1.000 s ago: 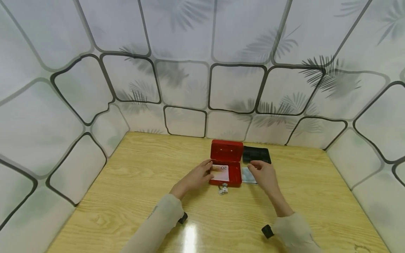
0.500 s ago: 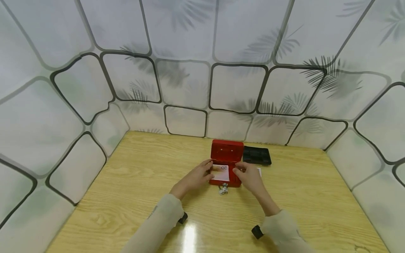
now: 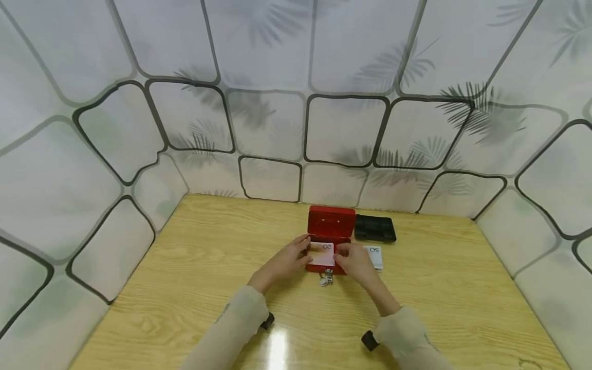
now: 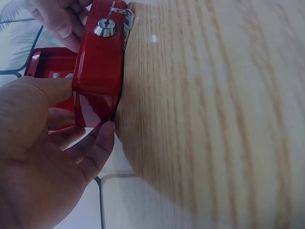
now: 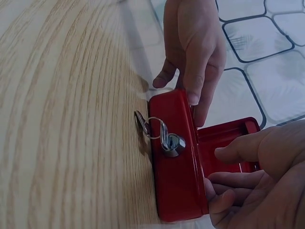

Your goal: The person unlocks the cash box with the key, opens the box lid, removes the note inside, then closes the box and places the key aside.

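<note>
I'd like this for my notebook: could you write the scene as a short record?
Box: red box, lid raised, keys at its front lock
Inside: note marked 20
Beside: note marked 50, on table
Left hand: holds the box's left side
Right hand: at the box's right side; cannot tell if holding anything
Beside lid: black tray

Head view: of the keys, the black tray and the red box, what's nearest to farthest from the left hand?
From the left hand:
1. Red box: touching its left side.
2. Keys: at the box's front.
3. Black tray: beyond, right.
</note>
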Available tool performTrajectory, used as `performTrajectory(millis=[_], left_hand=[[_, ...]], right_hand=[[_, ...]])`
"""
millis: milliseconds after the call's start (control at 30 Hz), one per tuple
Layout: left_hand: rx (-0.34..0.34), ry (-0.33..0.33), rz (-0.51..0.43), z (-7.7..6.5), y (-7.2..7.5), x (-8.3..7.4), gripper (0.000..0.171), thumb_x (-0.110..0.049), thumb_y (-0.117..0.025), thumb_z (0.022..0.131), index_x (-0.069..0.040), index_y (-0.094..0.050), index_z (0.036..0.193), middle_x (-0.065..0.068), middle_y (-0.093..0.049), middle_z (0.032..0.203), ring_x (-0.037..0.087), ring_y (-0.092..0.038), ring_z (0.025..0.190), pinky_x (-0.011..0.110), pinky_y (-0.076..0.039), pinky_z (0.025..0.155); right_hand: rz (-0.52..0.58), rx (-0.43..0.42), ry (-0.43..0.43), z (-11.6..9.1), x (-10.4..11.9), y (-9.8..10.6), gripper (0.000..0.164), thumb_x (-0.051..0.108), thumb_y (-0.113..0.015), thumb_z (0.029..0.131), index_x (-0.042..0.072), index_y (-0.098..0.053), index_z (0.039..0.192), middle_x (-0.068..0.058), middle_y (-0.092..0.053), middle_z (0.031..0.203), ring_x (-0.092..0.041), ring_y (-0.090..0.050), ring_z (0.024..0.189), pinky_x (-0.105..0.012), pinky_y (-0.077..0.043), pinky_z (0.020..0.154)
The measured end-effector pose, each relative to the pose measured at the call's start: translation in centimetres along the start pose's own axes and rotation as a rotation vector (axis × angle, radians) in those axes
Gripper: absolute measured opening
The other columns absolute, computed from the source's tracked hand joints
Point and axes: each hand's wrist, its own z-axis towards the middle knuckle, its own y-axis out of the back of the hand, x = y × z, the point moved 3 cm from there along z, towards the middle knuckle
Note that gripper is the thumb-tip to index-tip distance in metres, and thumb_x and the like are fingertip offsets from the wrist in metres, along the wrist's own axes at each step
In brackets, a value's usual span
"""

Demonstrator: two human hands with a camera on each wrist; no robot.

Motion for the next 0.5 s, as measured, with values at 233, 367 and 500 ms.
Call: performTrajectory(millis=[233, 367, 500], left_hand=[[-0.003, 0.001, -0.001, -0.05, -0.03, -0.07, 0.06, -0.02, -0.058, 0.108, 0.006, -0.035, 0.157, 0.017, -0.029, 0.166, 0.033, -0.032, 0.151, 0.045, -0.03, 0.121], [-0.008, 0.009, -0.014, -0.11, -0.01, -0.07, 0.06, -0.02, -0.057, 0.108, 0.005, -0.035, 0.158, 0.016, -0.029, 0.167, 0.033, -0.032, 0.151, 0.045, -0.03, 0.121], [-0.008, 0.013, -0.019, -0.13, -0.02, -0.1, 0.059, -0.02, -0.057, 0.108, 0.005, -0.035, 0.158, 0.016, -0.028, 0.167, 0.033, -0.032, 0.151, 0.045, -0.03, 0.121]], right_hand=[[-0.034, 0.014, -0.027, 0.0, 0.39, -0.32, 0.013, 0.002, -0.071, 0.091, -0.006, -0.076, 0.101, -0.013, -0.072, 0.091, -0.022, -0.061, 0.079, -0.039, -0.057, 0.071], [-0.064, 0.03, -0.046, 0.11, 0.55, -0.46, 0.015, 0.004, -0.073, 0.092, -0.006, -0.076, 0.102, -0.011, -0.073, 0.091, -0.02, -0.061, 0.077, -0.038, -0.057, 0.07], [-0.064, 0.042, -0.059, 0.22, 0.52, -0.49, 0.019, 0.003, -0.071, 0.092, -0.009, -0.075, 0.107, -0.015, -0.075, 0.097, -0.023, -0.066, 0.083, -0.04, -0.058, 0.074]])
